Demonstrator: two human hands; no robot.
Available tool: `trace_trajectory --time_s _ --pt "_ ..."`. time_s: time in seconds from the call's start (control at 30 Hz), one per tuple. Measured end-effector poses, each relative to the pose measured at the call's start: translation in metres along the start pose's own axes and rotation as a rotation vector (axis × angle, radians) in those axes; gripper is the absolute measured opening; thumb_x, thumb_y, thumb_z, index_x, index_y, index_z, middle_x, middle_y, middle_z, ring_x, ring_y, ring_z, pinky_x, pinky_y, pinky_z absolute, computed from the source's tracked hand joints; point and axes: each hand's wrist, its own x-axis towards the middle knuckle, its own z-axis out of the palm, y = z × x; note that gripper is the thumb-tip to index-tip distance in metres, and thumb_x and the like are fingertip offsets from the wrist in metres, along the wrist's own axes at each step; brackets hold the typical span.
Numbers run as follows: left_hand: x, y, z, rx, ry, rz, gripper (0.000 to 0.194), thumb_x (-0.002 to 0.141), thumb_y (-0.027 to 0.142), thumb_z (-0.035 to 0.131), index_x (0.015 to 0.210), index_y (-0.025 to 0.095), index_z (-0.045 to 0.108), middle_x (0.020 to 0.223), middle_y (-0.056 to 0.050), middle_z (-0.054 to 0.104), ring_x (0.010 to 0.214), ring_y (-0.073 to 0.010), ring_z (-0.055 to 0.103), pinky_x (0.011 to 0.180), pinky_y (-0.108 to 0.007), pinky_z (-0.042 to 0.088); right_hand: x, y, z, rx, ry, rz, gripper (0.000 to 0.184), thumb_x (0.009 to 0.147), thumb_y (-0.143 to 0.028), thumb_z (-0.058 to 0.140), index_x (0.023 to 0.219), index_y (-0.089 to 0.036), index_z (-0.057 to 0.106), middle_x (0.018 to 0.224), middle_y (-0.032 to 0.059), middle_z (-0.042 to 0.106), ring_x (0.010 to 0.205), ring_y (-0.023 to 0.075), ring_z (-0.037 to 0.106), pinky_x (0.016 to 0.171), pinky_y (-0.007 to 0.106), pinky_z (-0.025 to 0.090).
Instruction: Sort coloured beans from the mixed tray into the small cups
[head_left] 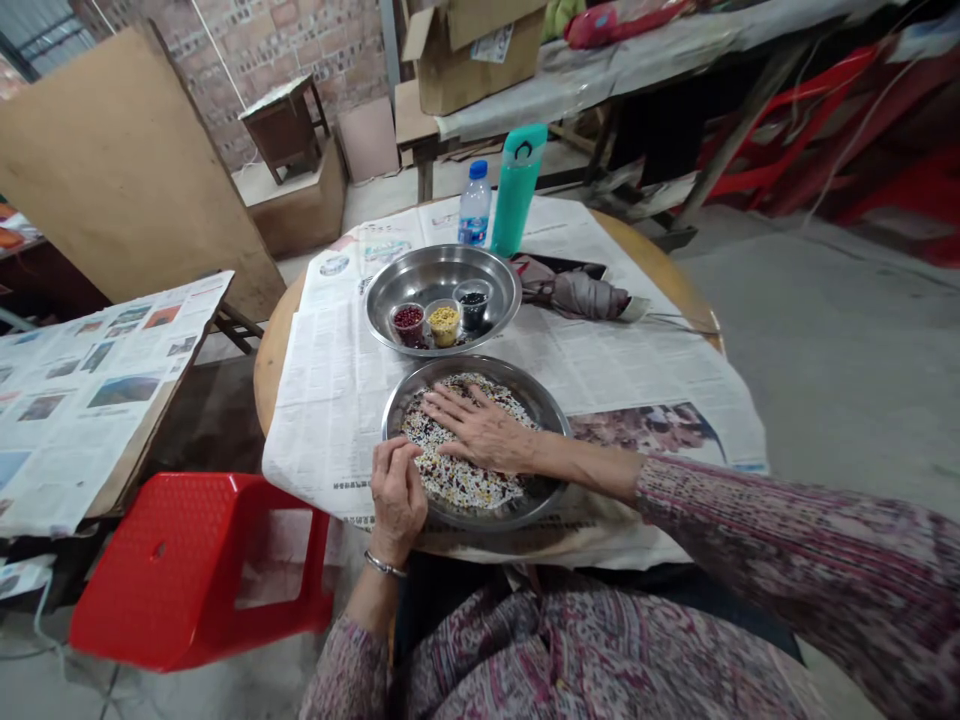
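A newspaper-covered round table (271, 375) fills mid-frame. Low centre, the left hand (397, 495) is loosely curled at the left rim of the near basin (529, 380); whether it grips anything, I cannot tell. The right hand (486, 430) lies flat, fingers spread, on the mixed grains (480, 488) inside. Beyond, the far basin (394, 285) holds three cups (443, 325); a green bottle (517, 195) stands upper centre.

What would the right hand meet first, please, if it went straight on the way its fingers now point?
Probably more of the mixed grains, then the left wall of the near metal basin; how deep the right hand sits is hard to judge.
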Motion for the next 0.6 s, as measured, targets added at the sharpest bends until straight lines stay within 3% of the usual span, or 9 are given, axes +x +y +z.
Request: trace_trajectory --time_s 0.1,0.23,0.47,0.6 --pt "0.0 0.001 0.0 -0.004 0.004 0.0 0.022 0.096 0.007 0.041 0.1 0.018 0.06 0.099 -0.007 0.059 0.097 -0.0184 0.056 0.088 -0.035 0.05 -0.007 0.006 0.001 -0.059 0.004 0.131 0.067 0.097 -0.054 0.043 0.151 -0.016 0.033 0.154 0.0182 0.038 0.144 0.0339 0.033 0.113 0.061 0.027" --pt "0.0 0.0 0.0 0.008 -0.003 0.001 0.022 0.096 0.007 0.041 0.099 0.018 0.06 0.099 -0.007 0.059 0.096 -0.0185 0.056 0.087 -0.035 0.05 -0.023 -0.006 0.0 -0.073 -0.002 0.225 0.072 0.095 -0.057 0.044 0.151 -0.012 0.034 0.153 0.0214 0.04 0.142 0.0365 0.036 0.111 0.059 0.031" --pt "-0.001 -0.005 0.002 0.014 0.003 0.015 0.022 0.096 0.007 0.042 0.1 0.018 0.06 0.1 -0.007 0.059 0.098 -0.0184 0.056 0.088 -0.034 0.05 -0.023 -0.042 -0.003 0.049 -0.048 -0.05 0.074 0.094 -0.057 0.047 0.152 -0.013 0.032 0.157 0.0166 0.035 0.147 0.0335 0.028 0.116 0.06 0.024" --pt "-0.001 -0.003 0.002 0.013 0.008 0.023 0.023 0.096 0.007 0.041 0.101 0.018 0.061 0.101 -0.007 0.06 0.099 -0.0186 0.057 0.089 -0.035 0.05 -0.003 -0.04 -0.003 0.082 -0.049 -0.145 0.062 0.099 -0.049 0.041 0.15 -0.014 0.035 0.155 0.013 0.04 0.147 0.03 0.028 0.118 0.06 0.021"
